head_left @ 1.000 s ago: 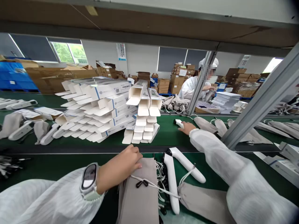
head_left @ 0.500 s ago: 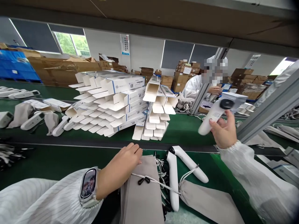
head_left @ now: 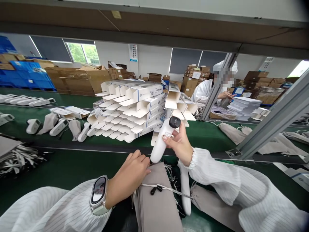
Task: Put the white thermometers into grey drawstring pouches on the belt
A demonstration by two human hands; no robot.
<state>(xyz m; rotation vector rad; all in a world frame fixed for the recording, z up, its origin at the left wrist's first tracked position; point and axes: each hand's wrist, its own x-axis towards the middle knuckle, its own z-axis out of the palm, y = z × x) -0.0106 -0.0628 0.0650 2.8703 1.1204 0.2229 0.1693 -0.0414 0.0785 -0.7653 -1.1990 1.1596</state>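
Observation:
In my right hand [head_left: 180, 145] is a white handheld device [head_left: 159, 143] with a black round head, tilted with its head up and its tail low. My left hand [head_left: 135, 169] has its fingers curled over the top edge of a grey drawstring pouch [head_left: 160, 206], the uppermost of a stack. A white cord with black toggles lies across that pouch. Another white device [head_left: 185, 190] rests beside the stack, partly behind my right wrist. Past it lies a grey pouch [head_left: 212, 206] with its neck drawn in, partly covered by my right sleeve.
Open white boxes [head_left: 135, 109] are piled on the green conveyor ahead. White devices [head_left: 58, 127] and pouches lie to their left, and bundled cords [head_left: 21, 158] at far left. A metal post [head_left: 272, 112] slants at right. Beyond it a person [head_left: 205, 88] sits near stacked paper [head_left: 245, 108].
My right hand has brought the white device leftward and down, close to the pouch stack. My left hand keeps its place on the pouch edge. The view has shifted slightly left.

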